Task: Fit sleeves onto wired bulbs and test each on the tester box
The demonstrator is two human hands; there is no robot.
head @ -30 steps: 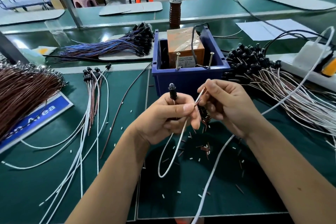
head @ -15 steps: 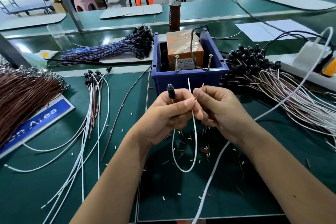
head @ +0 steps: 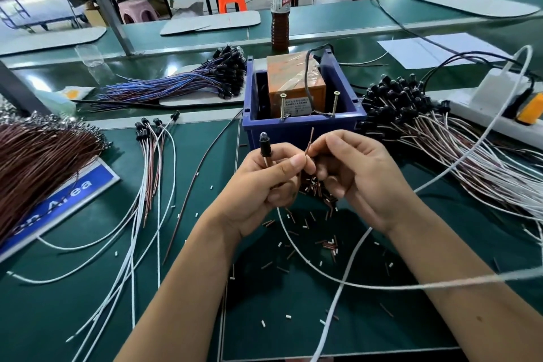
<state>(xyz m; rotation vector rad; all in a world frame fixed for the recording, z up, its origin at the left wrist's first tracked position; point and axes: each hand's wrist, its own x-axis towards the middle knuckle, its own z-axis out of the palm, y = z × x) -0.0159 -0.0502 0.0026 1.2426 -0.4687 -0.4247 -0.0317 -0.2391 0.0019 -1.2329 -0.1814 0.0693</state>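
My left hand (head: pixel 264 182) grips a wired bulb (head: pixel 263 142) in a black holder, bulb end up, just in front of the blue tester box (head: pixel 302 126). Its thumb and forefinger also pinch the brown wire end (head: pixel 309 140), which sticks up between both hands. My right hand (head: pixel 361 176) pinches that same brown wire just right of the left thumb. The bulb's white wire (head: pixel 293 244) loops down from the left hand and away to the right. Two upright screws (head: pixel 283 106) stand at the box's front as contacts, before an orange unit (head: pixel 293 85).
A pile of black-holder bulbs with white and brown wires (head: pixel 411 114) lies right of the box. A small bunch (head: pixel 152 156) lies left, a brown wire bundle (head: pixel 38 161) far left, blue-wired bulbs (head: pixel 182 82) behind. Cut sleeve bits (head: pixel 320 232) litter the mat. A power strip (head: pixel 499 106) sits at right.
The white wire end that stood up between my hands has dropped out and now trails low to the right. Only the brown wire end stays pinched. Both hands stayed in front of the box.
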